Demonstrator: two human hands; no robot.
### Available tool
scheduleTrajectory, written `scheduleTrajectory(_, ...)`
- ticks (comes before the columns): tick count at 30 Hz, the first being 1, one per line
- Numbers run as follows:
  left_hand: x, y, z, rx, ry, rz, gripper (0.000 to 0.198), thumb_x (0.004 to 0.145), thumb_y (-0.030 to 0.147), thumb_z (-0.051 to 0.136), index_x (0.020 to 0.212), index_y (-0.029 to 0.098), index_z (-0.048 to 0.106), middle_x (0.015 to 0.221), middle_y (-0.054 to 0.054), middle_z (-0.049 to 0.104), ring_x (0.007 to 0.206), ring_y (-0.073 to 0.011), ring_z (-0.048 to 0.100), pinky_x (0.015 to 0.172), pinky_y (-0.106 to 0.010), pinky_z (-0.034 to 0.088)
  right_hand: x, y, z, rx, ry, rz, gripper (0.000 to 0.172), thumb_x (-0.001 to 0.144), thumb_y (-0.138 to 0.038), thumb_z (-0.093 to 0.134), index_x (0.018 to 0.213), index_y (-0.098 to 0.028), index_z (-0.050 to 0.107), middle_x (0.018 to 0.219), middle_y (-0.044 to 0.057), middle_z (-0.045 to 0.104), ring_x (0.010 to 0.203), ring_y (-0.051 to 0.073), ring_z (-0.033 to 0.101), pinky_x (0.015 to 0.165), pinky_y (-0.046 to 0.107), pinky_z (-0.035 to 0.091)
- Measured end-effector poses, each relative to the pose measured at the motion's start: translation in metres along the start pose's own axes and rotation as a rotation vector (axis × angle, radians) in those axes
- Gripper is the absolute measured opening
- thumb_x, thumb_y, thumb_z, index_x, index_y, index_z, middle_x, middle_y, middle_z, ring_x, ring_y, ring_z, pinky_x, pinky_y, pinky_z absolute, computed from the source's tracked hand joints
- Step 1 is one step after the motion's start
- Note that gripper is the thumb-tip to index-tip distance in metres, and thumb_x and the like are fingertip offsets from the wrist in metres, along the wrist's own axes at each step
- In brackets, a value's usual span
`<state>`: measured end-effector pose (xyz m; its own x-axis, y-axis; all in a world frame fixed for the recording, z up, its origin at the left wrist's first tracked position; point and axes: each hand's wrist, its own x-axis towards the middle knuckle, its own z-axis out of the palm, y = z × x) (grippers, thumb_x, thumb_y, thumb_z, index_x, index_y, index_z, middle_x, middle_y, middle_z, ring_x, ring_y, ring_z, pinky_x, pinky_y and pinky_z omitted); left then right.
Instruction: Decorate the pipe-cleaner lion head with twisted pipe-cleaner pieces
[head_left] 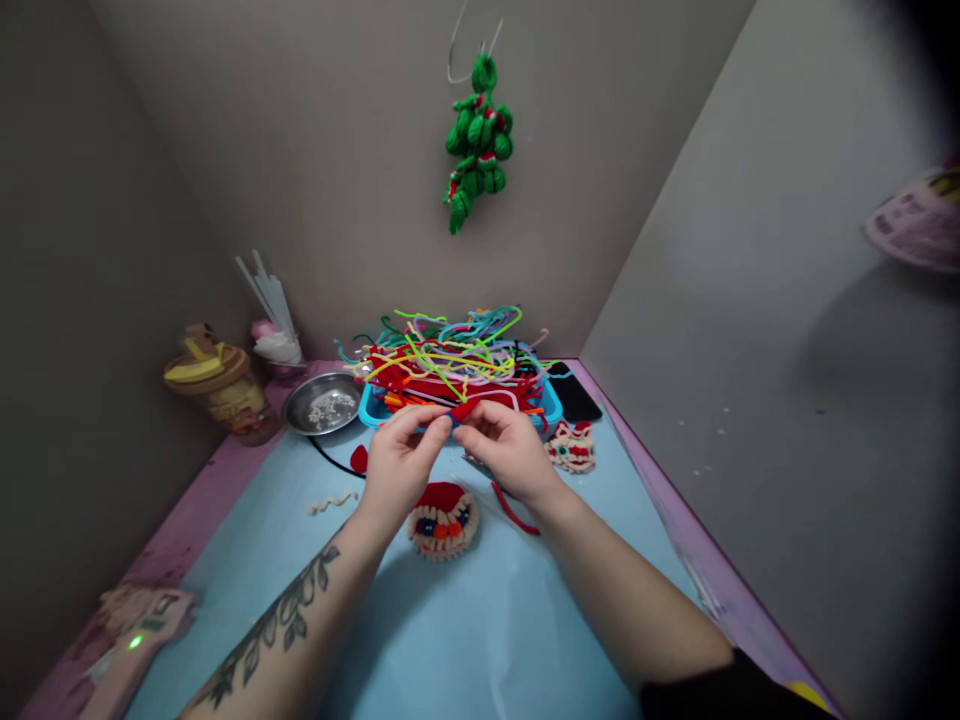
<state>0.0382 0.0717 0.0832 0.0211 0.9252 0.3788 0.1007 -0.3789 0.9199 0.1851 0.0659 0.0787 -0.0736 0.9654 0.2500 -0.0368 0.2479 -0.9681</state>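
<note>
The single view looks from the wearer's head, forward and down over the table (193,518) at close range. Its far edge crosses mid-height, below the back wall (360,150).

Left fingers (427,413), right fingers (486,410) pinch red piece (463,410) before blue tray (367,408).

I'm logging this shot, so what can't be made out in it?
In the head view:
Red piece: shape partly hidden by left hand and right hand.
Blue tray: front partly behind those hands.
Pink wall item: cut off by right edge.
White bits: too small to identify.
</note>
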Motion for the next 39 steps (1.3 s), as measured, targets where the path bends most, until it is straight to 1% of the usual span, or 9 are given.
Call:
scheduleTrajectory(3,0.000,0.000,0.000,-0.025,0.015,-0.041,0.012,0.074,0.032,0.069,0.079,0.022,0.074,0.072,-0.003,0.067,0.071,-0.0184,0.059,0.063,-0.026,0.044,0.000,0.001,0.000,-0.088,0.001,-0.016,0.020,0.075,-0.032,0.066,0.068,-0.020,0.053,0.060,-0.004,0.052,0.055,0.011,0.048,0.050,0.023,0.039)
scheduleTrajectory(5,0.000,0.000,0.001,-0.055,0.022,-0.069,0.013,0.073,0.033,0.070,0.077,0.021,0.074,0.067,-0.002,0.064,0.068,-0.0180,0.058,0.061,-0.025,0.043,0.000,0.003,0.000,-0.100,0.009,-0.021,0.020,0.075,-0.033,0.066,0.068,-0.020,0.053,0.060,-0.004,0.052,0.055,0.011,0.047,0.050,0.023,0.039)
scheduleTrajectory(9,0.000,-0.002,0.004,-0.151,-0.005,-0.145,0.017,0.073,0.035,0.070,0.073,0.018,0.072,0.058,0.001,0.059,0.055,-0.0129,0.050,0.055,-0.024,0.040,-0.001,0.003,0.002,-0.042,0.034,-0.009,0.021,0.074,-0.033,0.067,0.067,-0.019,0.053,0.058,-0.004,0.051,0.054,0.011,0.047,0.050,0.024,0.038)
scheduleTrajectory(15,-0.002,-0.010,0.011,-0.381,-0.031,-0.260,0.021,0.073,0.037,0.070,0.071,0.016,0.066,0.055,0.003,0.051,0.053,-0.0091,0.044,0.053,-0.022,0.035,-0.002,-0.001,0.005,0.002,0.062,0.000,0.021,0.073,-0.034,0.068,0.066,-0.019,0.054,0.056,-0.005,0.051,0.050,0.010,0.045,0.049,0.023,0.036)
scheduleTrajectory(19,-0.003,-0.007,0.013,-0.465,-0.036,-0.323,0.023,0.070,0.037,0.072,0.069,0.015,0.065,0.057,0.003,0.052,0.053,-0.0082,0.043,0.052,-0.021,0.034,-0.002,-0.003,0.005,0.012,0.068,0.009,0.025,0.071,-0.037,0.070,0.065,-0.019,0.054,0.053,-0.005,0.050,0.048,0.009,0.044,0.048,0.023,0.036)
scheduleTrajectory(23,-0.003,-0.004,0.014,-0.503,-0.025,-0.343,0.022,0.068,0.035,0.073,0.068,0.015,0.065,0.058,0.002,0.054,0.053,-0.0078,0.045,0.052,-0.021,0.035,-0.002,-0.003,0.005,0.019,0.071,0.013,0.028,0.071,-0.040,0.071,0.064,-0.019,0.053,0.052,-0.005,0.050,0.047,0.009,0.043,0.047,0.023,0.036)
scheduleTrajectory(29,-0.003,-0.001,0.015,-0.582,-0.025,-0.391,0.018,0.064,0.029,0.075,0.066,0.015,0.064,0.061,0.002,0.056,0.054,-0.0076,0.046,0.051,-0.021,0.036,-0.003,-0.003,0.006,0.046,0.073,0.002,0.027,0.071,-0.038,0.071,0.063,-0.019,0.053,0.052,-0.005,0.049,0.048,0.009,0.042,0.048,0.023,0.037)
scheduleTrajectory(35,-0.004,-0.001,0.015,-0.584,-0.047,-0.385,0.019,0.066,0.029,0.075,0.064,0.015,0.062,0.059,0.003,0.055,0.053,-0.0070,0.046,0.051,-0.021,0.035,-0.004,-0.003,0.005,0.038,0.073,0.004,0.025,0.071,-0.035,0.070,0.062,-0.019,0.053,0.053,-0.005,0.049,0.048,0.009,0.042,0.048,0.023,0.036)
scheduleTrajectory(39,-0.002,-0.004,0.013,-0.570,-0.082,-0.384,0.019,0.066,0.031,0.076,0.067,0.016,0.064,0.062,0.003,0.058,0.053,-0.0071,0.047,0.051,-0.021,0.036,-0.003,-0.004,0.004,0.032,0.076,0.009,0.023,0.070,-0.033,0.069,0.063,-0.019,0.053,0.052,-0.005,0.050,0.048,0.009,0.043,0.047,0.023,0.036)
